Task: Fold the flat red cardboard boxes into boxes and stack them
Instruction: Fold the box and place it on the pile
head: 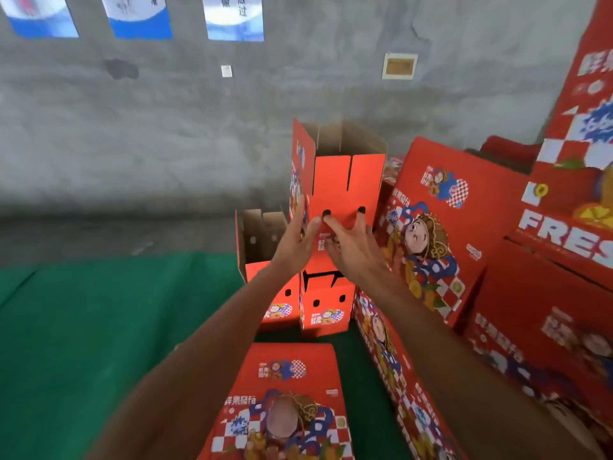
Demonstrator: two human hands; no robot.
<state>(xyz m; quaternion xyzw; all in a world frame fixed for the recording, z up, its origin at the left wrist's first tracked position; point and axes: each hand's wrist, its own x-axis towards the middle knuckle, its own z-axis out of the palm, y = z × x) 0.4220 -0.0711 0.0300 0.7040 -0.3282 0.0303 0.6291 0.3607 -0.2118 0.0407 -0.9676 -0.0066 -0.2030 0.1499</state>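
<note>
A folded red box (345, 180), open at the top, stands on a second folded red box (326, 300) at the middle. My left hand (295, 242) lies flat against its left side, fingers straight. My right hand (351, 244) touches its front face below the two dark holes, fingers spread. Another folded open box (262, 240) stands just to the left on the green mat. A flat red box (285, 403) lies on the mat near me.
Flat red boxes (441, 227) lean in a row at the right, with tall stacks of red cartons (570, 180) behind them. A green mat (99, 343) covers the floor. A grey concrete wall (166, 127) with posters rises behind.
</note>
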